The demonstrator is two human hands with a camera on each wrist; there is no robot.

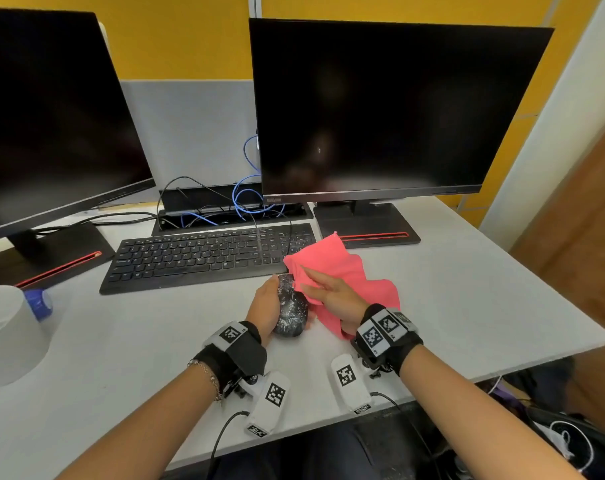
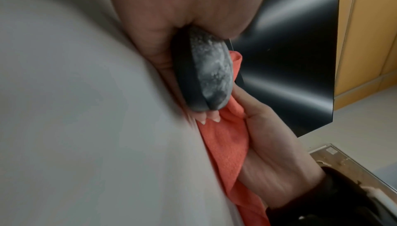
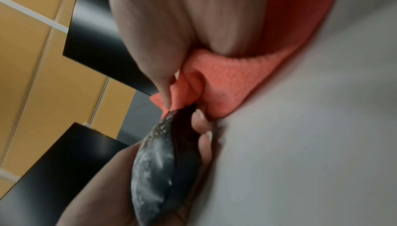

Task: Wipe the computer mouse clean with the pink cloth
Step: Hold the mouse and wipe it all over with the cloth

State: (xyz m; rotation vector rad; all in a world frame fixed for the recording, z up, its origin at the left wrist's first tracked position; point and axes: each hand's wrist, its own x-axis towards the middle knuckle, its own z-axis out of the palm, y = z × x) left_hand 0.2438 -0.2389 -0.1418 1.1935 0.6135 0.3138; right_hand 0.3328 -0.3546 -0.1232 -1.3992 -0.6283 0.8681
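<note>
A black computer mouse (image 1: 291,308) speckled with white dust is tilted up on its side on the grey desk (image 1: 467,289). My left hand (image 1: 271,299) grips it from the left, fingers curled underneath (image 3: 204,142). My right hand (image 1: 316,284) holds the pink cloth (image 1: 346,268) just right of the mouse. Its thumb (image 3: 160,70) pinches a fold of the cloth (image 3: 227,85) against the front end of the mouse (image 3: 159,161). The left wrist view shows the dusty top of the mouse (image 2: 211,70) facing the cloth (image 2: 225,141), with the rest of the cloth bunched on the desk.
A black keyboard (image 1: 204,254) lies just behind the hands. Two dark monitors (image 1: 380,109) (image 1: 51,116) stand on bases at the back, with loose cables (image 1: 245,199) between them. A white roll (image 1: 6,327) and a blue-capped object (image 1: 39,303) sit at the left.
</note>
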